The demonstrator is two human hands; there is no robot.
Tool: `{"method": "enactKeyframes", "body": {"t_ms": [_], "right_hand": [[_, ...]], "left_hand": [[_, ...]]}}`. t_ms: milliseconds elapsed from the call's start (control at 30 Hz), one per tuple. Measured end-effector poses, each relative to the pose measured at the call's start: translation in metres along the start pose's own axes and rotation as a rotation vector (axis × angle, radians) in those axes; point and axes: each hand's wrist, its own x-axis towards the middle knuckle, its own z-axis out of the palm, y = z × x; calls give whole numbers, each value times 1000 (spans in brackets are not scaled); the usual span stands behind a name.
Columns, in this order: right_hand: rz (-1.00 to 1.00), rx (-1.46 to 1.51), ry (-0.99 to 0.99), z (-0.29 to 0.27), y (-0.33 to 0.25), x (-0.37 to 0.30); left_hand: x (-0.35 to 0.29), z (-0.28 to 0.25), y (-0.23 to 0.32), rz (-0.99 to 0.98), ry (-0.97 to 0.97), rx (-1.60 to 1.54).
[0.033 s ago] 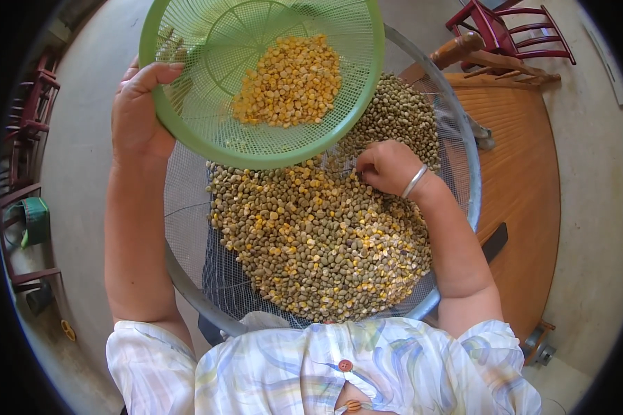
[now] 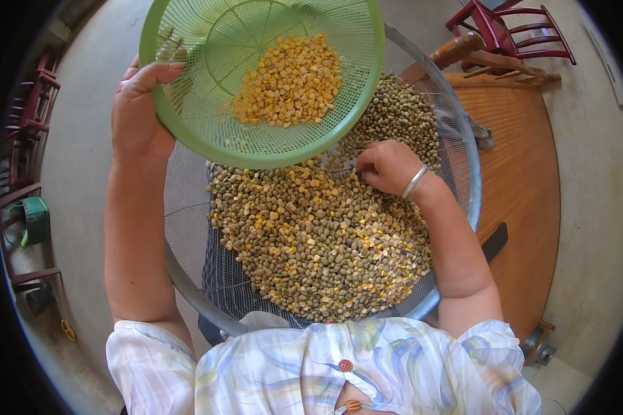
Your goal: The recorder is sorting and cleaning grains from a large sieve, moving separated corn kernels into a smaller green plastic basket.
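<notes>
My left hand [image 2: 142, 116] grips the rim of a light green plastic mesh basket [image 2: 208, 138], thumb over the edge and the other fingers mostly hidden behind. The basket is tilted toward me, with a heap of yellow split kernels [image 2: 291, 81] inside. Below it, a wide round wire-mesh sieve [image 2: 474, 180] carries a large spread of mixed green-brown beans and yellow pieces [image 2: 318, 242]. A second heap, of green-brown beans [image 2: 403, 119], lies at its far right. My right hand [image 2: 389, 168], wearing a silver bangle [image 2: 414, 181], touches the beans between both heaps. Its fingers are curled together, their tips hidden.
A slatted wooden surface [image 2: 516, 200] stands close beside the sieve on the right, with a turned wooden post [image 2: 457, 50] at its far end. Dark red chairs [image 2: 512, 34] are at the far right and the left edge, where a green bag [image 2: 34, 220] hangs.
</notes>
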Motion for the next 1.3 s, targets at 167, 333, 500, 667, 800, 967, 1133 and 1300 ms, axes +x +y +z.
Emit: {"method": "enactKeyframes", "body": {"t_ms": [167,333,500,667,800,967,1133,1300], "right_hand": [[-21,16,19,3,0,0],[-20,-29,-6,3,-5,2],[-29,-70,31,10,-7,3],[-10,-44,9,7,-8,4],[-25,-49,14,8,-6,3],[-39,-10,-10,9,-3,2],[-39,45,1,2,3,-1],[-49,28,40,4,5,-2]], "left_hand": [[1,-1,-1,-15,-30,-21],[-3,3,0,12,23,-6],[-1,1,0,9,15,-5],[-9,11,4,22,26,-20],[-8,8,3,43,33,17],[-3,5,1,31,9,6],[-3,4,0,20,20,-3],[-4,5,0,19,28,-7]]}}
